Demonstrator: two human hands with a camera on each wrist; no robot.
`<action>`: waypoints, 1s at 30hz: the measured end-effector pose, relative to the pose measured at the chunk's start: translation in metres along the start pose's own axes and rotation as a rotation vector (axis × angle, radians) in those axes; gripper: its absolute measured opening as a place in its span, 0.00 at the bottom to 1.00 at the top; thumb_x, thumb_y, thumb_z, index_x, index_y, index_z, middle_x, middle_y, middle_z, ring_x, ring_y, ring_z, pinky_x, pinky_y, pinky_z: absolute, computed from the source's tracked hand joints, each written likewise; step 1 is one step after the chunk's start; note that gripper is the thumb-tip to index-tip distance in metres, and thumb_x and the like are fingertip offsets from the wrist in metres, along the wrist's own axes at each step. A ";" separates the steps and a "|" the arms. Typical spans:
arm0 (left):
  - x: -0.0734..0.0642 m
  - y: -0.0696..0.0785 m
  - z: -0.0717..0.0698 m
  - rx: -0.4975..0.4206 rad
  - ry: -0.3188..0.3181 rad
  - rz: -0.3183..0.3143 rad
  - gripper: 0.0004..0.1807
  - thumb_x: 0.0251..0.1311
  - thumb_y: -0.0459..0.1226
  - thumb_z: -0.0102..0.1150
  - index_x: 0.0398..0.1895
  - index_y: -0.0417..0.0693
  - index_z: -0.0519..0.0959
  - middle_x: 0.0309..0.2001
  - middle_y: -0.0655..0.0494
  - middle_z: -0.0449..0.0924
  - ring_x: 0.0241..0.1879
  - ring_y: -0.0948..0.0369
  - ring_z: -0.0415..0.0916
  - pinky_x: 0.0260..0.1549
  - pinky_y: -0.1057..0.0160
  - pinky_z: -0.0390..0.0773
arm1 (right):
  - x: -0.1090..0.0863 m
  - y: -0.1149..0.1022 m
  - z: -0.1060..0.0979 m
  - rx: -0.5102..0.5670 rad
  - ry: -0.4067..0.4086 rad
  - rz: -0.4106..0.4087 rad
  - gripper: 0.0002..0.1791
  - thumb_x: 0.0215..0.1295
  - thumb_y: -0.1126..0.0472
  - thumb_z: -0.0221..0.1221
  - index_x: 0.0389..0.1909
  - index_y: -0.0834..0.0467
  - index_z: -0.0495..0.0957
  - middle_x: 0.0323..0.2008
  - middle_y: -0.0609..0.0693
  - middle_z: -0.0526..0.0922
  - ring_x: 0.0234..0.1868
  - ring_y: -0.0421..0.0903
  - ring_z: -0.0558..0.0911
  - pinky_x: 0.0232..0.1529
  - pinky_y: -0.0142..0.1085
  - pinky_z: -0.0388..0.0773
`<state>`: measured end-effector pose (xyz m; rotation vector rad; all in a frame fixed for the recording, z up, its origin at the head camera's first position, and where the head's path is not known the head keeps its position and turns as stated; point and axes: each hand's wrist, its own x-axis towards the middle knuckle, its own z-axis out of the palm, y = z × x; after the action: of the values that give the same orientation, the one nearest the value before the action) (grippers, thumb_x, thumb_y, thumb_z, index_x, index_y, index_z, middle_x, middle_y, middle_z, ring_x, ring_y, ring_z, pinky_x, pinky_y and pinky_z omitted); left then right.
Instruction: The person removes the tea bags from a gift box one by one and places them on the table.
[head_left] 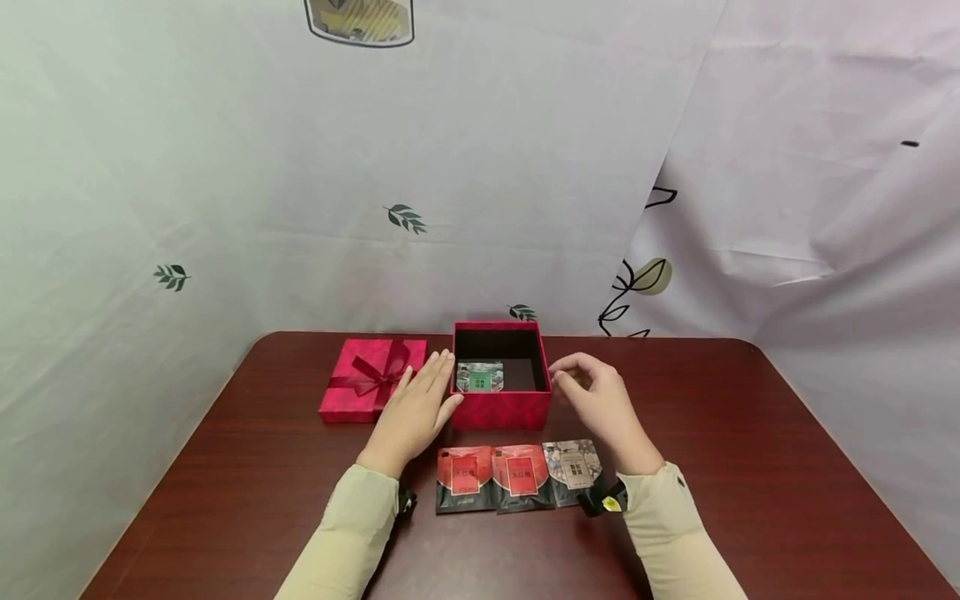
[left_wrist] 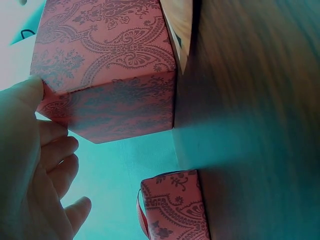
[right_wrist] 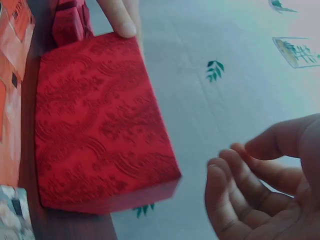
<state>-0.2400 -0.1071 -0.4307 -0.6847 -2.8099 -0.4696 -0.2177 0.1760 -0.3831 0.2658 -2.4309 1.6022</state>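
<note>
A red patterned box [head_left: 501, 412] stands open-topped in the middle of the table, and a green-and-black tea sachet [head_left: 480, 377] lies inside it at the left. My left hand [head_left: 412, 417] rests along the box's left side with straight fingers; in the left wrist view its thumb [left_wrist: 31, 92] touches the box near a corner. To the right of the box, my right hand [head_left: 600, 404] hovers with loosely curled fingers. The right wrist view shows nothing in that hand [right_wrist: 265, 185] and a gap between it and the box [right_wrist: 100, 130].
The red lid [head_left: 360, 367] with a ribbon bow lies left of the box, partly behind my left hand. In front of the box, two red-and-black sachets [head_left: 465, 479] and a floral sachet [head_left: 573, 467] lie in a row. Pale patterned cloth [head_left: 480, 167] hangs behind the table.
</note>
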 end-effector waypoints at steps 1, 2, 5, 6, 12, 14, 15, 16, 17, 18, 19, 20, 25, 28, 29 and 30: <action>0.000 0.000 0.000 -0.001 0.000 -0.001 0.38 0.75 0.52 0.51 0.80 0.42 0.56 0.79 0.47 0.54 0.79 0.51 0.49 0.75 0.42 0.50 | 0.001 0.001 0.003 0.033 0.009 -0.002 0.08 0.69 0.70 0.56 0.41 0.67 0.83 0.31 0.59 0.85 0.29 0.47 0.84 0.33 0.35 0.84; 0.000 0.000 0.001 -0.001 0.002 0.000 0.38 0.75 0.52 0.51 0.80 0.42 0.56 0.79 0.47 0.54 0.79 0.51 0.49 0.75 0.42 0.50 | 0.003 0.002 0.006 0.065 0.015 -0.001 0.08 0.69 0.71 0.56 0.42 0.68 0.82 0.33 0.61 0.85 0.30 0.47 0.84 0.33 0.35 0.85; -0.001 0.000 0.001 0.000 0.003 0.002 0.38 0.75 0.52 0.51 0.80 0.42 0.56 0.79 0.47 0.55 0.79 0.52 0.49 0.75 0.42 0.50 | 0.008 0.003 0.014 0.149 0.021 0.002 0.08 0.70 0.73 0.56 0.44 0.71 0.81 0.37 0.65 0.85 0.34 0.53 0.85 0.36 0.35 0.86; -0.001 0.000 0.001 0.001 0.004 0.003 0.38 0.75 0.52 0.51 0.80 0.42 0.56 0.79 0.47 0.55 0.79 0.52 0.49 0.75 0.42 0.50 | 0.010 0.003 0.016 0.171 0.018 0.005 0.08 0.70 0.73 0.56 0.45 0.72 0.81 0.38 0.65 0.84 0.35 0.55 0.86 0.37 0.36 0.86; 0.000 0.002 -0.001 0.007 0.016 0.011 0.38 0.75 0.51 0.51 0.79 0.41 0.57 0.79 0.46 0.55 0.79 0.51 0.49 0.74 0.41 0.51 | 0.026 -0.005 0.030 0.237 -0.009 0.042 0.10 0.71 0.74 0.53 0.48 0.73 0.79 0.42 0.65 0.85 0.38 0.53 0.86 0.43 0.37 0.86; -0.001 0.002 -0.001 0.005 0.016 0.010 0.37 0.75 0.51 0.51 0.79 0.41 0.57 0.79 0.47 0.55 0.79 0.51 0.49 0.74 0.41 0.51 | 0.032 -0.006 0.035 0.240 -0.011 0.055 0.11 0.70 0.74 0.53 0.49 0.73 0.79 0.42 0.64 0.85 0.39 0.51 0.86 0.44 0.37 0.86; -0.001 0.002 -0.001 0.006 0.015 0.010 0.38 0.75 0.51 0.51 0.79 0.41 0.57 0.79 0.47 0.55 0.79 0.51 0.49 0.74 0.41 0.51 | 0.035 -0.006 0.037 0.242 -0.010 0.063 0.11 0.70 0.74 0.53 0.49 0.73 0.79 0.43 0.65 0.84 0.39 0.51 0.86 0.44 0.37 0.86; 0.000 0.002 -0.001 0.006 0.016 0.010 0.38 0.75 0.51 0.51 0.79 0.42 0.57 0.79 0.47 0.55 0.79 0.51 0.49 0.74 0.41 0.51 | 0.037 -0.006 0.039 0.238 -0.009 0.071 0.11 0.70 0.73 0.53 0.49 0.73 0.79 0.43 0.65 0.84 0.38 0.50 0.86 0.45 0.37 0.86; 0.000 0.002 -0.001 0.007 0.016 0.011 0.37 0.75 0.51 0.51 0.79 0.42 0.57 0.79 0.47 0.55 0.79 0.51 0.49 0.74 0.41 0.51 | 0.040 -0.007 0.041 0.238 -0.008 0.078 0.12 0.70 0.73 0.53 0.49 0.74 0.79 0.43 0.66 0.84 0.39 0.52 0.86 0.45 0.37 0.86; 0.000 0.002 -0.001 0.008 0.014 0.010 0.37 0.75 0.51 0.51 0.79 0.42 0.57 0.79 0.47 0.55 0.79 0.51 0.49 0.74 0.41 0.51 | 0.043 -0.007 0.043 0.234 -0.008 0.086 0.12 0.70 0.73 0.53 0.49 0.74 0.79 0.44 0.67 0.84 0.40 0.53 0.87 0.45 0.37 0.86; 0.000 0.002 0.000 0.009 0.013 0.009 0.37 0.75 0.51 0.51 0.79 0.42 0.57 0.79 0.47 0.55 0.79 0.51 0.49 0.74 0.41 0.51 | 0.045 -0.007 0.045 0.227 -0.011 0.094 0.12 0.71 0.72 0.53 0.49 0.74 0.79 0.44 0.68 0.83 0.41 0.55 0.87 0.45 0.37 0.86; 0.000 0.002 0.000 0.010 0.014 0.010 0.37 0.76 0.51 0.51 0.79 0.42 0.57 0.79 0.47 0.55 0.79 0.51 0.49 0.74 0.41 0.51 | 0.047 -0.007 0.047 0.218 -0.015 0.101 0.12 0.71 0.72 0.52 0.49 0.74 0.79 0.45 0.69 0.83 0.42 0.57 0.86 0.45 0.37 0.86; 0.001 0.002 0.000 0.002 0.015 0.008 0.37 0.76 0.51 0.50 0.79 0.42 0.57 0.79 0.47 0.55 0.79 0.52 0.49 0.75 0.42 0.50 | 0.059 -0.005 0.056 0.142 -0.060 0.148 0.14 0.73 0.68 0.53 0.51 0.73 0.79 0.48 0.71 0.82 0.49 0.66 0.84 0.50 0.44 0.85; 0.001 0.001 0.000 -0.001 0.015 0.010 0.37 0.76 0.51 0.50 0.79 0.42 0.57 0.79 0.47 0.55 0.79 0.52 0.49 0.75 0.42 0.50 | 0.064 -0.006 0.060 0.053 -0.088 0.175 0.15 0.74 0.66 0.54 0.53 0.71 0.79 0.46 0.68 0.84 0.49 0.64 0.85 0.52 0.47 0.83; 0.001 0.001 0.000 0.000 0.015 0.010 0.37 0.76 0.51 0.50 0.79 0.42 0.57 0.79 0.47 0.55 0.79 0.52 0.49 0.75 0.42 0.51 | 0.066 -0.006 0.061 0.029 -0.097 0.187 0.15 0.74 0.65 0.54 0.54 0.70 0.79 0.46 0.66 0.84 0.49 0.64 0.85 0.53 0.48 0.83; 0.000 0.001 0.000 0.002 0.015 0.010 0.37 0.76 0.51 0.50 0.79 0.42 0.57 0.79 0.47 0.55 0.79 0.52 0.49 0.75 0.42 0.51 | 0.068 -0.006 0.062 0.000 -0.106 0.192 0.15 0.74 0.64 0.54 0.55 0.70 0.79 0.46 0.65 0.85 0.48 0.63 0.85 0.53 0.48 0.82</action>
<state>-0.2399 -0.1061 -0.4303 -0.6911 -2.7913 -0.4682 -0.2861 0.1142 -0.3830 0.1227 -2.6063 1.7063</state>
